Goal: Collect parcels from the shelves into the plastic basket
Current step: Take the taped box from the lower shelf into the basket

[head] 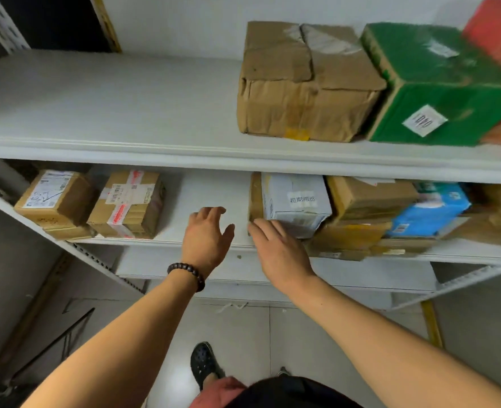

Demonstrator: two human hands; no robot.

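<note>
White shelves [125, 148] fill the view. On the lower one a white parcel [296, 201] lies atop brown boxes [369, 198]; the right hand [278, 248], fingers straight, touches its near left corner. Just beside it, the left hand [206, 237] hovers spread, holding nothing. Two taped parcels [128, 204] sit further left.

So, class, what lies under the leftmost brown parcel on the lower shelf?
A flatter cardboard parcel, only its front edge showing; the brown parcel covers the rest.
</note>
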